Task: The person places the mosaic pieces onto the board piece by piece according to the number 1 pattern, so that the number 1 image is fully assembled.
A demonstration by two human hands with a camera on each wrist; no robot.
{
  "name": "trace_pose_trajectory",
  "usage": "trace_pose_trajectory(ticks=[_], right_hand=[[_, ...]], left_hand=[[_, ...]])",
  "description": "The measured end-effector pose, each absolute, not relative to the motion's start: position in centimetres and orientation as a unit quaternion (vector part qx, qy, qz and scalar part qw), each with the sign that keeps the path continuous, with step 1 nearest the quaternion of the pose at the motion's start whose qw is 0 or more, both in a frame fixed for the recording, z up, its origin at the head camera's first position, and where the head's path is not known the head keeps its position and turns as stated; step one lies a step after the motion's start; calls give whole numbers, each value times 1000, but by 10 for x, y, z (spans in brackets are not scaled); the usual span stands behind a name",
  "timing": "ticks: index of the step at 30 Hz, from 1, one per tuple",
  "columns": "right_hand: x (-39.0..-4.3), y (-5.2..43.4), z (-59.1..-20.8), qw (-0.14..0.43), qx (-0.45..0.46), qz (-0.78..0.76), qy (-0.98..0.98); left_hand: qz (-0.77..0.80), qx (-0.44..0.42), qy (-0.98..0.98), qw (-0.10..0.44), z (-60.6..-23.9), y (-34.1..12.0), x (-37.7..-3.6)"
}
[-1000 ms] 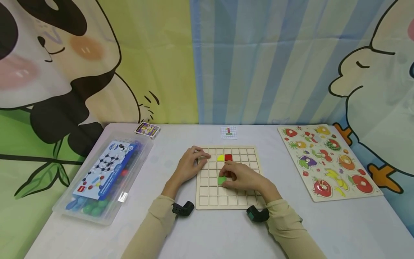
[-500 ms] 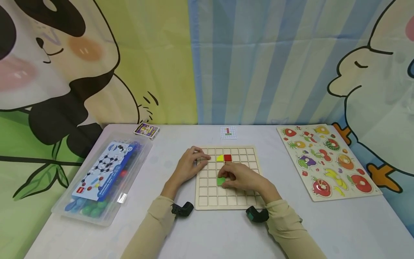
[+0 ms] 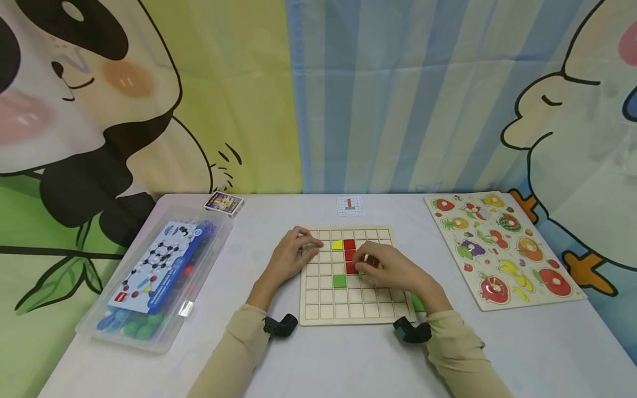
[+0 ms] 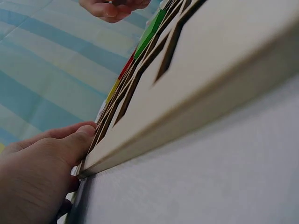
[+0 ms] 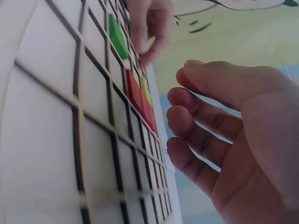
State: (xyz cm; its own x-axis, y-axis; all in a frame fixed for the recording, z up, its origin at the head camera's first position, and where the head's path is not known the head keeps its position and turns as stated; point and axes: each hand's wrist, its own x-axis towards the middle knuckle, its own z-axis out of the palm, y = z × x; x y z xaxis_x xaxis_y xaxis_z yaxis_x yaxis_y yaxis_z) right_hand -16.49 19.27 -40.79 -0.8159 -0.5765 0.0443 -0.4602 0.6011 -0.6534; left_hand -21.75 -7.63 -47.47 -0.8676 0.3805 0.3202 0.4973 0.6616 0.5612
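Observation:
My left hand [image 3: 293, 254] rests at the left edge of a wooden grid board [image 3: 318, 314]. In the left wrist view its thumb [image 4: 85, 130] lies on top of the board, with other fingers lower beside the edge. Over the board's middle hovers my right hand [image 3: 393, 265], its fingers loosely bent and holding nothing in the right wrist view. Its fingertips overlap the lowest of a short column of red square tiles [image 3: 349, 244] in the head view. Left of the column's top is a yellow tile [image 3: 337, 245]. A green tile [image 3: 339, 281] sits in a cell lower left.
Behind the board lies a small pattern card [image 3: 350, 206]. A fruit puzzle board [image 3: 465, 265] is on the right. On the left are a clear plastic case [image 3: 174, 326] of coloured pieces and a small card box [image 3: 224, 203]. Something green [image 3: 417, 302] shows beneath my right wrist.
My right hand has moved right, off the green tile, uncovering it and more red tiles. Something green now shows beneath that wrist. My left hand stays at the board's edge.

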Motion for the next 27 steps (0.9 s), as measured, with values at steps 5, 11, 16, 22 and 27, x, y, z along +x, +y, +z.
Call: trace_pose_trajectory(ticks=[5,11,16,22,27], right_hand=[[-158,224,-404,71,-266,-333,902],[-146,257,-407,80,-233,-318,915],[-137,276,-405,116,-213,-296,924],[-130,289,-401,178,-184,-266,929],[-130,290,-404,192,-186,-269,925]], left_hand=[[-325,-244,-908,101,-474,-74,-218],[-331,-242,-906,109,-473,-72,-221],[-341,-243,-900,119,-474,-73,-223],[-348,-241,-899,114,-478,-75,-222],[-348,-236,-901,109,-479,-75,-220]])
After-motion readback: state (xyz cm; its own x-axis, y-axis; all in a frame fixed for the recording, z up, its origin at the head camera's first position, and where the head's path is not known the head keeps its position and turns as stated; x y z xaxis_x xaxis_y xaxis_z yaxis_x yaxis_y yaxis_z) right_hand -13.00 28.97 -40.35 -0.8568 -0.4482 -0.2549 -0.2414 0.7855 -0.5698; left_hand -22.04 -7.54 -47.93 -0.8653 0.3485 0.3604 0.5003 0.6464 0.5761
